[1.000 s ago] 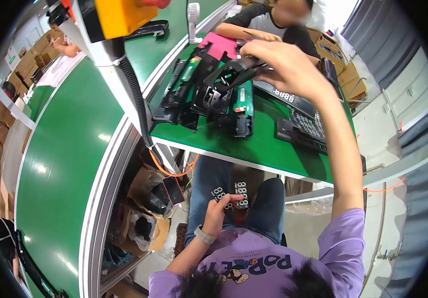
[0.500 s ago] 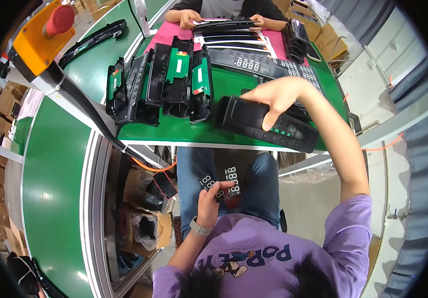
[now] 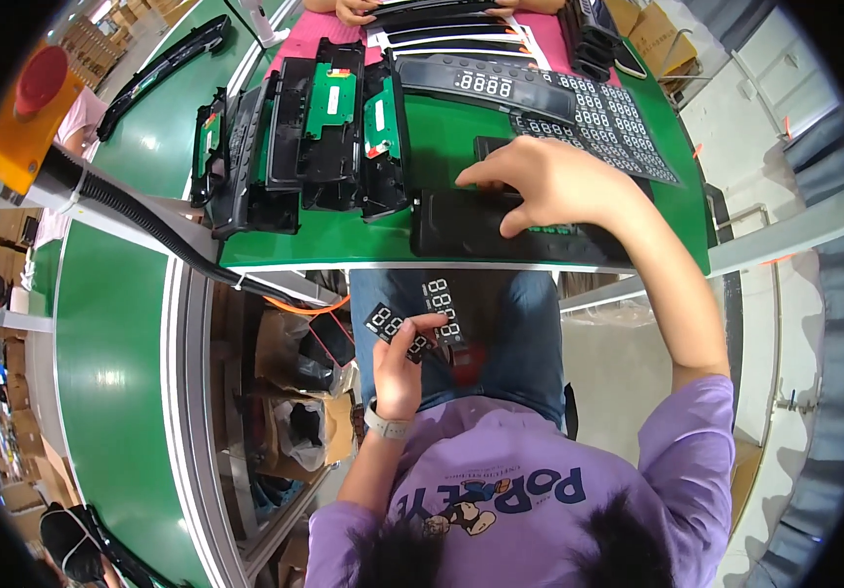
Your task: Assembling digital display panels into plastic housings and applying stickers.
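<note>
Two black display films with white segmented digits, one slanted and one upright, are gripped in my left hand above my lap. My right hand hovers at the table's near edge with thumb and fingers apart. Under it lies a long black plastic housing, flat along the edge and partly covered by my hand and wrist. Just beyond my fingers another dark part shows, mostly hidden.
Several black housings with green circuit boards stand at the left of the table. Behind lie a finished-looking panel and a digit-film sheet. A co-worker's hands are at the far side. An orange box with red button stands left.
My right hand has set the tilted housing down flat at the table edge and loosened its fingers. My left hand still holds the films, slightly further up in view. The whole view has shifted.
</note>
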The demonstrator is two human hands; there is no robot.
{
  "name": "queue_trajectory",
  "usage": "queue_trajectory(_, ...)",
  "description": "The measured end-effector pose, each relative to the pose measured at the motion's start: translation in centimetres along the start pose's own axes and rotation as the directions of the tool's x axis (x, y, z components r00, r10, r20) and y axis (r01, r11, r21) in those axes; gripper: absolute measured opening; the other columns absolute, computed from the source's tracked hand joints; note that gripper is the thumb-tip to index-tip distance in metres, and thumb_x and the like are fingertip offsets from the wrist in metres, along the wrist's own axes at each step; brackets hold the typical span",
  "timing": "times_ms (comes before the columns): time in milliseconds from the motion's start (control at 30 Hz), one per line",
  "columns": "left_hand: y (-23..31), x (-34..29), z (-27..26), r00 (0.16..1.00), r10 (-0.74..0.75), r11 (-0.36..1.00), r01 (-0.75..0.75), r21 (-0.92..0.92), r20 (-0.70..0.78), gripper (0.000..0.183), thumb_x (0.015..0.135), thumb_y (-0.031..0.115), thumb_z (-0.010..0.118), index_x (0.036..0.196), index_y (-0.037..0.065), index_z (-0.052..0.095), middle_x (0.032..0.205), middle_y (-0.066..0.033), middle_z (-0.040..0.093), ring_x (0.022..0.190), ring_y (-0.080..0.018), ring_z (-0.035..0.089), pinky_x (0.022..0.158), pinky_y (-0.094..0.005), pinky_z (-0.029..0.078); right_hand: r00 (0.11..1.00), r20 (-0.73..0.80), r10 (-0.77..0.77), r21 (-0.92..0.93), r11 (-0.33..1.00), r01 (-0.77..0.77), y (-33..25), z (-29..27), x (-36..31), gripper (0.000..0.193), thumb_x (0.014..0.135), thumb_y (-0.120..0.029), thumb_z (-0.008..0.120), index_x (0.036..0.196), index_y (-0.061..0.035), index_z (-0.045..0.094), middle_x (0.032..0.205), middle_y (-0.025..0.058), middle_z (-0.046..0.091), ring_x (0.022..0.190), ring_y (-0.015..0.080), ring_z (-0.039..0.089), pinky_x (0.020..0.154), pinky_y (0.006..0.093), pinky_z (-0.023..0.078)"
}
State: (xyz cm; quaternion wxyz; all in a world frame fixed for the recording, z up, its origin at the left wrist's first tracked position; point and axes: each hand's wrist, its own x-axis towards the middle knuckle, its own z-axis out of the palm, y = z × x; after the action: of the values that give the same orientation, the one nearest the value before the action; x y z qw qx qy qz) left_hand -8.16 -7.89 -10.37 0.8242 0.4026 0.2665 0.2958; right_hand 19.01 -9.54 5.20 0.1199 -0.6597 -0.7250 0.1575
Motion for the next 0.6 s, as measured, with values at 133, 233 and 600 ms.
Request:
queue_trajectory(133, 0.9, 0.7, 0.0, 0.997, 0.058, 0.997, -0.055, -0.058, 0.051, 0.027, 0.097, 0.014, 0.047, 0.108, -0.005, 0.062, 0.103, -0.0132, 0.066, 0.089, -0.0153, 0.057, 0.083, -0.0298, 0.045, 0.956, -0.292, 0.031, -0.199, 0.976, -0.093, -1.0, 1.8, -3.2, 0.048, 0.07, -0.017, 0.075, 0.114, -0.0027, 0.064, 0.105, 0.0126, 0.067, 0.096, 0.0301, 0.064, 0.083, 0.0397, 0.052)
queue_trajectory(233, 2.3, 0.4, 1.1, 0.974, 0.223, 0.973, -0.224, 0.061, 0.024, 0.037, 0.096, 0.023, 0.047, 0.099, -0.009, 0.066, 0.094, -0.0107, 0.064, 0.085, -0.0143, 0.052, 0.079, -0.0285, 0.037, 0.929, -0.355, 0.101, 0.012, 0.995, -0.103, -1.4, 3.8, -5.2, 0.047, 0.07, -0.017, 0.077, 0.113, -0.0035, 0.064, 0.123, 0.0135, 0.06, 0.114, 0.0327, 0.057, 0.095, 0.0399, 0.047)
queue_trajectory(600, 3.4, 1.6, 3.4, 0.973, 0.168, 0.986, -0.168, -0.016, 0.161, 0.036, 0.093, 0.022, 0.047, 0.096, -0.008, 0.066, 0.09, -0.011, 0.063, 0.085, -0.0171, 0.052, 0.077, -0.0297, 0.038, 0.84, -0.54, 0.046, 0.088, 0.996, 0.002, -1.7, 6.7, -5.0, 0.036, 0.063, -0.003, 0.078, 0.097, -0.0033, 0.066, 0.113, 0.0095, 0.061, 0.111, 0.0315, 0.056, 0.093, 0.0418, 0.047)
